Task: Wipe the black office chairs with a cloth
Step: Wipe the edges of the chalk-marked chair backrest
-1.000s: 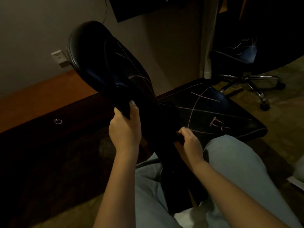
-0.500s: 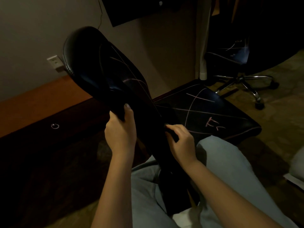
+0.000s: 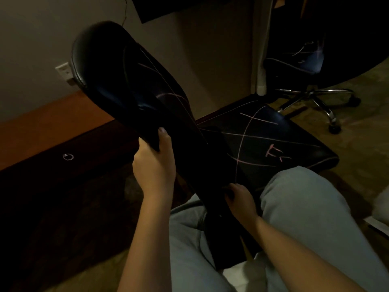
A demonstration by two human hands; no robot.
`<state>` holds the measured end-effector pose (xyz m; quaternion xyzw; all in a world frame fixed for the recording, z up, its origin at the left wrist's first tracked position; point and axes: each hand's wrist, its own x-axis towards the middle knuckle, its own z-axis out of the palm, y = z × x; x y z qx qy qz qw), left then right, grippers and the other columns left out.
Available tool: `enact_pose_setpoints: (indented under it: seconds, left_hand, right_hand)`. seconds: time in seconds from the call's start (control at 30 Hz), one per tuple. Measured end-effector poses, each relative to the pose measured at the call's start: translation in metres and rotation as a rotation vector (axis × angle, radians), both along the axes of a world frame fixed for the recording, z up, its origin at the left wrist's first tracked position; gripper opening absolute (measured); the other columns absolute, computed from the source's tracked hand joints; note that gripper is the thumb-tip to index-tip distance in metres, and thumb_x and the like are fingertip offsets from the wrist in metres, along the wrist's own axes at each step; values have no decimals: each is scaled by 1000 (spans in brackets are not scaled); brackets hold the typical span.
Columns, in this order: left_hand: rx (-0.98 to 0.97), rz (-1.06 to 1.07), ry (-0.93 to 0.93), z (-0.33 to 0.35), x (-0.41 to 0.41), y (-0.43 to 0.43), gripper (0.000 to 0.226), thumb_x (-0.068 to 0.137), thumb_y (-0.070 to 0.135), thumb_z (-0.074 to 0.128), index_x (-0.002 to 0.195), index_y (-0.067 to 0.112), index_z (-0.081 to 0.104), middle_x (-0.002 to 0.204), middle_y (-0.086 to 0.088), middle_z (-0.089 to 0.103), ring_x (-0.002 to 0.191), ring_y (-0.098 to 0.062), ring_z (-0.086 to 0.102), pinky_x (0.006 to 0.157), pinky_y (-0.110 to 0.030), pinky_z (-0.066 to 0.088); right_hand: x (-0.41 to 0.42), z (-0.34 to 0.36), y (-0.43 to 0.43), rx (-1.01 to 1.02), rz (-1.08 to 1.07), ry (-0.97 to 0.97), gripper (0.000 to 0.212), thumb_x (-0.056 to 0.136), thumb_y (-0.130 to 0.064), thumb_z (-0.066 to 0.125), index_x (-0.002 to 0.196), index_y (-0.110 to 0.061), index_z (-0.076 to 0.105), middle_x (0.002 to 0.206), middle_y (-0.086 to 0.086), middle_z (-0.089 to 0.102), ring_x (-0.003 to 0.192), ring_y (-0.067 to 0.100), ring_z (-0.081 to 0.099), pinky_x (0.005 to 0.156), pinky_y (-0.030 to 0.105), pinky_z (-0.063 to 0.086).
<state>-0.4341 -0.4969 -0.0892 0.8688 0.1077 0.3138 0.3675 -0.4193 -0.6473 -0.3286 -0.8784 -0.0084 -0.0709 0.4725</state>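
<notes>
A black office chair stands against my knees, its backrest [image 3: 126, 81] tilted up to the left and its seat [image 3: 273, 144] to the right. Both carry thin pink scribbled lines. My left hand [image 3: 155, 165] grips the backrest's left edge, thumb on the front. My right hand [image 3: 240, 199] lies low on the backrest near the seat joint. Its fingers are curled and pinch what looks like a dark cloth against the leather, barely visible in the dim light.
A second black chair [image 3: 294, 66] on a chrome wheeled base [image 3: 315, 98] stands at the back right, also scribbled on. A wooden ledge [image 3: 42, 123] runs along the left wall under a socket [image 3: 63, 70]. My jeans-clad legs [image 3: 305, 207] flank the chair. Something white [image 3: 242, 275] lies between them.
My right hand has slid down the backrest toward the seat joint after reaching a little higher half a second ago. The left hand keeps its grip; the view has shifted slightly.
</notes>
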Motion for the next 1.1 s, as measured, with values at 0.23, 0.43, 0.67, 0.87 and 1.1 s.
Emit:
enact_pose_setpoints:
  seconds: [0.23, 0.43, 0.67, 0.87, 1.1]
  left_hand:
    - [-8, -5, -10, -1, 0, 0, 63, 94, 62, 30, 116, 9, 56, 70, 12, 49, 63, -4, 51, 51, -23, 32]
    - [6, -14, -21, 0, -1, 1, 73, 87, 67, 23, 116, 9, 56, 69, 12, 50, 61, -2, 48, 51, -21, 30]
    - [2, -32, -14, -2, 0, 1, 74, 88, 70, 24, 113, 8, 56, 68, 12, 50, 60, -4, 51, 51, -21, 31]
    - [10, -8, -13, -3, 0, 1, 60, 93, 60, 29, 112, 9, 56, 70, 11, 51, 62, -4, 50, 52, -23, 32]
    - [4, -15, -12, -4, 1, 1, 60, 93, 61, 30, 117, 12, 55, 77, 6, 55, 70, -14, 57, 54, -25, 34]
  right_hand:
    - [-6, 34, 9, 174, -169, -222, 13, 92, -10, 62, 103, -7, 68, 99, 5, 65, 93, 19, 61, 81, 22, 44]
    - [2, 81, 16, 174, -141, -463, 33, 93, -34, 49, 107, -10, 67, 104, -2, 62, 98, 6, 53, 87, 6, 37]
    - [0, 58, 23, 167, -258, -392, 32, 95, -32, 43, 89, -8, 63, 88, 2, 59, 81, 11, 52, 71, 19, 44]
    - [-7, 31, 35, 218, -302, -15, 7, 91, -7, 59, 97, -4, 60, 96, 10, 60, 89, 22, 59, 75, 26, 42]
    - [-3, 25, 27, 203, -235, 22, 9, 90, -8, 60, 98, -6, 62, 98, 8, 62, 88, 18, 58, 74, 22, 38]
